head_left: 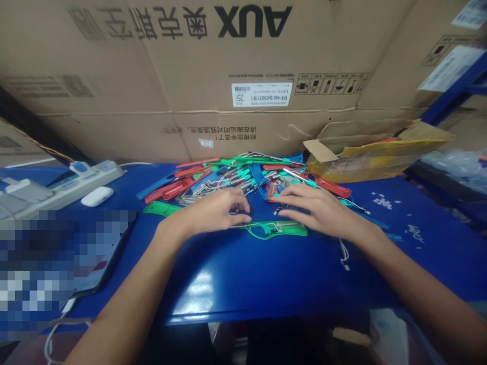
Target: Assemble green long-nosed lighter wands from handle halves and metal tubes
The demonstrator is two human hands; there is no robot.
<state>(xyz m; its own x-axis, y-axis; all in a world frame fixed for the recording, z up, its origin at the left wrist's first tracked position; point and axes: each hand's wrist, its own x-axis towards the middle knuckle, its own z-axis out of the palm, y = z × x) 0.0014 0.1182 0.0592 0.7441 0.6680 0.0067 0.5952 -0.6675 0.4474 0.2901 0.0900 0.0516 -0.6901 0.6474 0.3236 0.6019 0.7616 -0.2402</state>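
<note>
A green long-nosed lighter half-shell (297,229) with a ring-shaped trigger guard lies on the blue table, its inner parts and a thin white wire exposed. My left hand (216,210) is over its metal tube at the left. The left thumb rests along the tube, with a gap between thumb and curled fingers. Above the shell's right end, my right hand (314,205) has its fingers apart, and a small white-tipped wire (279,209) shows between thumb and fingers. Just behind both hands spreads a pile of red, blue and green lighter parts (261,180) with metal tubes and wires.
An open cardboard box (365,165) stands at the back right, before a large carton (182,81). On the left are a power strip (68,190), a white earphone case (97,196) and a tablet-like device (114,248). Small white scraps (382,202) and loose wires (344,256) lie rightward.
</note>
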